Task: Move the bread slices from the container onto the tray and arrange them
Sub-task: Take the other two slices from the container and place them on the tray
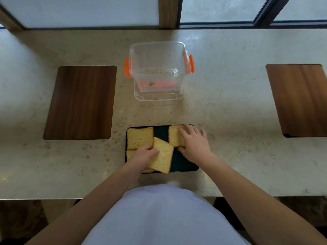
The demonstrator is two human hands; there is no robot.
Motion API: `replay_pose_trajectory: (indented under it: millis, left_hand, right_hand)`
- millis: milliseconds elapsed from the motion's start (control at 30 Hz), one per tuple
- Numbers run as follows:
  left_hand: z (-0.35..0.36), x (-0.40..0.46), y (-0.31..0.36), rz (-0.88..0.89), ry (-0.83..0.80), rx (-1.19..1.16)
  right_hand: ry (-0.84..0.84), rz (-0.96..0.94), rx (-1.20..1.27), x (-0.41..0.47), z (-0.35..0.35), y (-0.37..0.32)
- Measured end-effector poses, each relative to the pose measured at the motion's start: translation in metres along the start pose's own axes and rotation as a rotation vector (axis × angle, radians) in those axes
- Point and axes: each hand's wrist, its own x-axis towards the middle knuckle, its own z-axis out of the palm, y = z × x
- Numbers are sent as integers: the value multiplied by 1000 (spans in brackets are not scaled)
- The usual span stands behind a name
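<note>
The person wears a plain, pale lavender-white top [164,214] that fills the lower middle of the view, smooth and without print, buttons or pockets that can be seen. Both forearms are bare to the wrists, with no sleeve edge in view. The left hand [143,157] and right hand [194,143] carry no rings, watch, bracelet or gloves.

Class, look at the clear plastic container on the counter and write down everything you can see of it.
The container is a squarish tub of clear, see-through plastic with rounded corners and an orange clip on each of its two sides. It stands upright and open on the pale stone counter, just beyond the dark tray, with no lid on top. No bread slices are left inside; only a few crumbs and an orange tint show at the bottom. Neither hand touches it.
</note>
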Motion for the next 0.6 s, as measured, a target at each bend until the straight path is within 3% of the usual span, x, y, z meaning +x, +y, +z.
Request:
replay_pose_trajectory:
  millis: [100,200,333,467,600]
  left_hand:
    - [0,1,-4,5,-56,-18]
    - [3,-1,-5,-22,-142,-211]
    - [11,-3,-4,-25,-202,-381]
    - [18,-2,-5,-5,-255,-305]
    - [10,3,1,48,-190,-228]
  right_hand:
    - [68,81,227,-12,-8,-4]
    - [136,290,770,-33,-18,-9]
    - [-256,519,1461,-60,-20,-16]
    - [-253,485,1614,-73,-13,-14]
    - [-198,493,1668,-74,-19,-8]
